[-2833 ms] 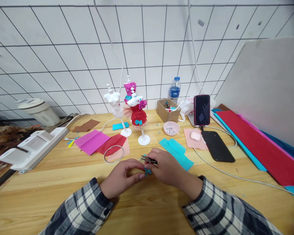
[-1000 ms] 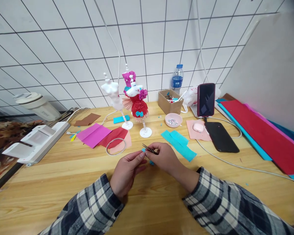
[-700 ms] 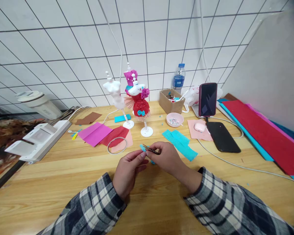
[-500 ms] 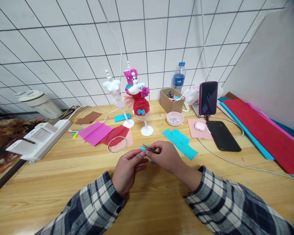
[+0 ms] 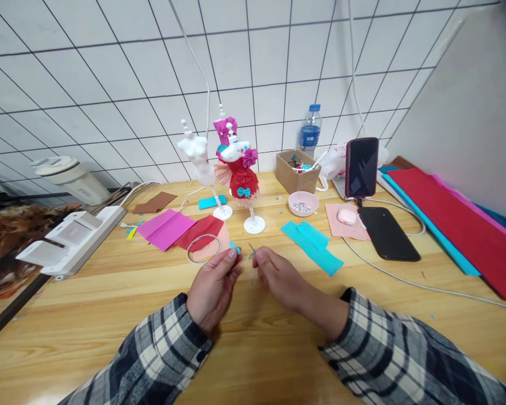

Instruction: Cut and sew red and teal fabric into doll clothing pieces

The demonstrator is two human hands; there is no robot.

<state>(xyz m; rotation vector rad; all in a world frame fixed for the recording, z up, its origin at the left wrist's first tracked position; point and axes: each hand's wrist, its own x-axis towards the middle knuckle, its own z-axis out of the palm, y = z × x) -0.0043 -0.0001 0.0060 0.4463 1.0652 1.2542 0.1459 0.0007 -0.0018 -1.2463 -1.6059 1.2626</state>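
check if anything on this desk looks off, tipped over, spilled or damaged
Nothing looks clearly spilled or damaged. A tiny blue scrap lies loose just left of the pink bowl, a bit untidy. The pale lidded cup at far left appears to lean, but that may be lens distortion.

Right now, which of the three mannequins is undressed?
The leftmost mannequin, with the bare white torso. The other two are dressed: the front one mostly in red with a blue bow, the rear one in magenta on top.
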